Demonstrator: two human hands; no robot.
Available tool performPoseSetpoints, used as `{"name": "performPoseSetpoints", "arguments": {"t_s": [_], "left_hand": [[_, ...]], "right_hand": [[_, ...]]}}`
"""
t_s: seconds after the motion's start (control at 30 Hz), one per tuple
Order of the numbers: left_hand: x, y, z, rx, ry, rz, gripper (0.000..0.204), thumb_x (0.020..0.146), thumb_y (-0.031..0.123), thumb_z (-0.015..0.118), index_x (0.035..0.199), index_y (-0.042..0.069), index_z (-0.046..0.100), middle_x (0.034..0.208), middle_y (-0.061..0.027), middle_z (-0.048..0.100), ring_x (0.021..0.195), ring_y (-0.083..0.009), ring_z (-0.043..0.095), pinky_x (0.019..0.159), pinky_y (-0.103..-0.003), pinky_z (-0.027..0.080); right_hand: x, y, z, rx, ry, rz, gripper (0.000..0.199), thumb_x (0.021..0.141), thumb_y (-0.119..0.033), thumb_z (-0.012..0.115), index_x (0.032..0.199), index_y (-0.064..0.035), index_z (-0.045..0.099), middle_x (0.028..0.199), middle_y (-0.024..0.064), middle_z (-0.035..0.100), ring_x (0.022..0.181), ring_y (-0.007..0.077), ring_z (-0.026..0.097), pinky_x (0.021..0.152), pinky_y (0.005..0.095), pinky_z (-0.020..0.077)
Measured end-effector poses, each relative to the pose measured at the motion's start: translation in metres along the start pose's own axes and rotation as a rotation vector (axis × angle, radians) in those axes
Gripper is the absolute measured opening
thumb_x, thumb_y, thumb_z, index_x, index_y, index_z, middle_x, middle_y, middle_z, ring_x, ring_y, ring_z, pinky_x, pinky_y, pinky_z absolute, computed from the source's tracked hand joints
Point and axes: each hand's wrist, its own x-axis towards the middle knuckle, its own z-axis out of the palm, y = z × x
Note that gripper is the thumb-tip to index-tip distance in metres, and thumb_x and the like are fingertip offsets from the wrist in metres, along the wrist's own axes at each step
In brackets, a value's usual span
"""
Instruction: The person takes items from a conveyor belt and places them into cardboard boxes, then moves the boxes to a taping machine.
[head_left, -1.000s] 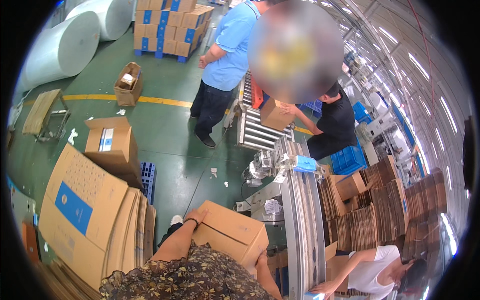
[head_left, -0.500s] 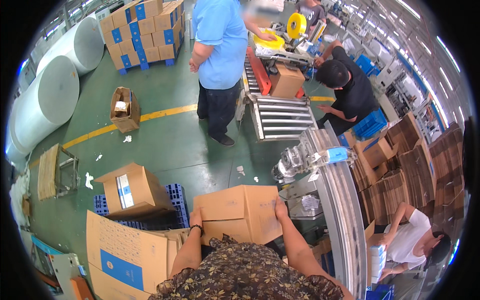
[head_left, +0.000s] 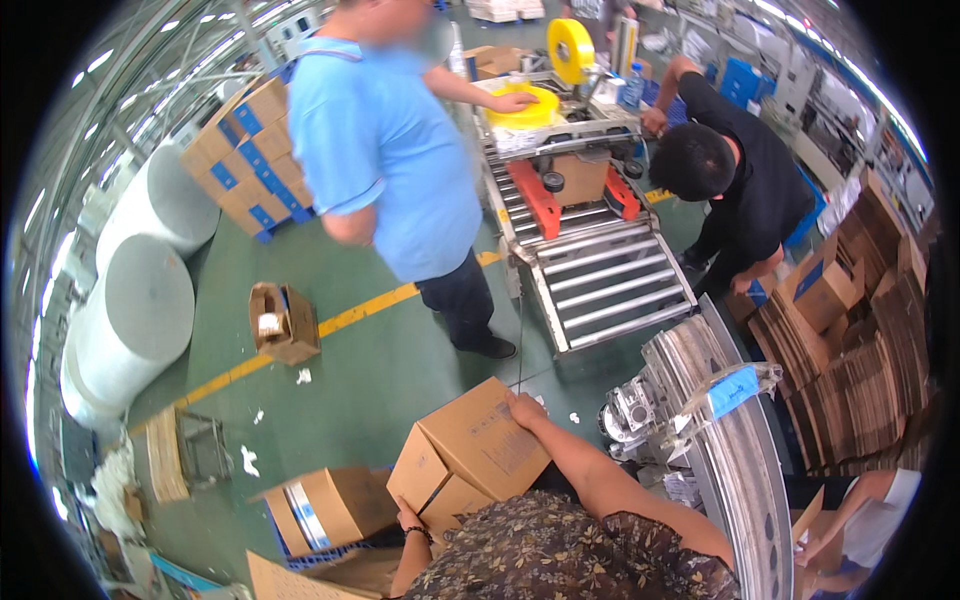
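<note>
We are holding a brown cardboard box point(head_left: 468, 450) up in front of us, over the green floor point(head_left: 380, 370); our right hand point(head_left: 527, 410) is pressing flat on its far top corner; our left hand point(head_left: 412, 520) is gripping its low near edge. A yellow line point(head_left: 350, 315) is running across the floor; a roller conveyor point(head_left: 605, 275) is standing ahead; big white paper rolls point(head_left: 140, 300) are lying on the left; flat cardboard stacks point(head_left: 860, 340) are piling up on the right.

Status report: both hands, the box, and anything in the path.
Left hand and right hand both grip the brown cardboard box, held tilted. A person in a blue shirt stands beside the metal roller conveyor ahead.
</note>
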Motion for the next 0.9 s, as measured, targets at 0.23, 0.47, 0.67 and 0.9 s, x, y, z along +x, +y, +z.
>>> {"name": "performPoseSetpoints", "arguments": {"t_s": [0.23,0.47,0.67,0.9], "left_hand": [[0.009,0.147,0.152,0.237,-0.144,0.221,0.085,0.085,0.066,0.051,0.119,-0.012,0.056,0.113,-0.0252,0.064,0.101,-0.0326,0.063,0.09,-0.04,0.047],[-0.036,0.29,0.329,0.666,-0.173,0.634,0.078,0.086,0.062,0.056,0.119,-0.008,0.055,0.119,-0.0292,0.061,0.108,-0.0421,0.06,0.092,-0.045,0.046],[-0.118,0.413,0.487,0.619,-0.506,1.088,0.063,0.087,0.054,0.061,0.113,-0.003,0.061,0.106,-0.0248,0.065,0.101,-0.0391,0.061,0.088,-0.046,0.047],[-0.213,0.426,0.672,0.912,-0.669,1.953,0.063,0.09,0.046,0.055,0.139,0.008,0.044,0.146,-0.0202,0.039,0.135,-0.0387,0.034,0.111,-0.053,0.026]], "right_hand": [[0.077,0.055,-0.091,0.337,0.224,0.249,0.072,0.095,-0.058,0.036,0.12,0.0055,0.058,0.123,0.0277,0.059,0.118,0.0419,0.055,0.101,0.0479,0.0403],[0.084,0.084,-0.17,0.743,0.508,0.512,0.074,0.094,-0.06,0.04,0.125,0.0042,0.058,0.129,0.0266,0.056,0.122,0.0398,0.052,0.103,0.0423,0.0388],[0.127,0.116,-0.183,1.32,0.865,0.369,0.076,0.093,-0.065,0.038,0.129,0.001,0.053,0.126,0.0207,0.059,0.116,0.0344,0.055,0.101,0.0401,0.0388],[0.138,0.085,-0.233,1.799,0.531,0.374,0.068,0.098,-0.063,0.033,0.143,-0.0132,0.042,0.141,0.0025,0.05,0.13,0.0234,0.045,0.105,0.0377,0.0359]]}}
